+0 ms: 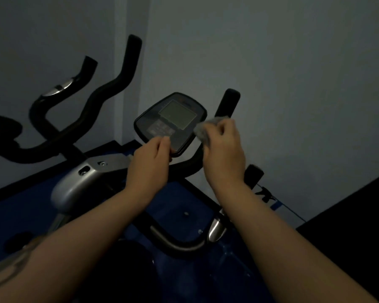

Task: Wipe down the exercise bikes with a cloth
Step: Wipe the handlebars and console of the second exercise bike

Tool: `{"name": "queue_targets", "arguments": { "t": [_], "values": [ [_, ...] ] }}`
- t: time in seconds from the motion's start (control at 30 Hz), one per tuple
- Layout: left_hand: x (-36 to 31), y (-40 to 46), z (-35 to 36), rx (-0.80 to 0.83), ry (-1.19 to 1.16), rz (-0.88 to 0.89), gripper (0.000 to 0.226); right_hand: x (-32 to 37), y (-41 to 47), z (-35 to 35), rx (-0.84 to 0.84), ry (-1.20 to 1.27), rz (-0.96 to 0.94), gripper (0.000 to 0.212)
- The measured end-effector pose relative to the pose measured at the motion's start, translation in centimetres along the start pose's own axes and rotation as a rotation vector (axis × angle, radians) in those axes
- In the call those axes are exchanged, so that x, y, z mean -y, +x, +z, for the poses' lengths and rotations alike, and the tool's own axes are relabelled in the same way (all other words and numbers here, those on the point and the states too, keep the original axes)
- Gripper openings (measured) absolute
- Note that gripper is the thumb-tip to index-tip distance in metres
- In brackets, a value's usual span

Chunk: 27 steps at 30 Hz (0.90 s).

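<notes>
An exercise bike stands before me in dim light, its black console point(171, 123) with a grey screen tilted toward me. My left hand point(150, 162) pinches the console's lower edge. My right hand point(224, 149) is closed around a crumpled grey cloth point(204, 130), which presses against the console's right edge beside the upright black handlebar grip point(228, 103). The bike's curved lower handlebar point(179, 243) with a silver sensor plate runs beneath my forearms.
A second bike's black curved handlebars point(109, 88) and grey metal stem point(74, 186) stand at the left. Blue flooring point(184, 211) lies under the bikes. A pale wall is close behind, and a dark surface point(348, 215) sits at the right.
</notes>
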<state>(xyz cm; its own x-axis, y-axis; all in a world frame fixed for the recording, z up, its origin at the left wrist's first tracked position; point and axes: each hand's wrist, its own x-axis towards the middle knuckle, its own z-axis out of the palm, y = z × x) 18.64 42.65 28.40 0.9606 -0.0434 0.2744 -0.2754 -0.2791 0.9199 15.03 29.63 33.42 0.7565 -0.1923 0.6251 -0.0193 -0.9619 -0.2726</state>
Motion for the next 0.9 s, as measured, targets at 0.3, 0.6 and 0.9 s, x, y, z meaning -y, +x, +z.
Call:
{"name": "queue_targets", "arguments": {
  "t": [0.3, 0.6, 0.9],
  "values": [
    [0.6, -2.1, -3.7, -0.065, -0.205, -0.138, 0.036, -0.4, -2.2, -1.1, 0.088, 0.239, 0.073, 0.021],
    [1.8, -6.5, -7.7, -0.168, -0.051, -0.281, 0.025, 3.8, -4.2, 0.8, 0.248, 0.327, -0.024, 0.019],
    [3.5, -12.5, -7.4, -0.536, -0.200, -0.344, 0.025, 6.3, -4.0, 1.0, 0.575, 0.343, -0.174, 0.014]
  ]
}}
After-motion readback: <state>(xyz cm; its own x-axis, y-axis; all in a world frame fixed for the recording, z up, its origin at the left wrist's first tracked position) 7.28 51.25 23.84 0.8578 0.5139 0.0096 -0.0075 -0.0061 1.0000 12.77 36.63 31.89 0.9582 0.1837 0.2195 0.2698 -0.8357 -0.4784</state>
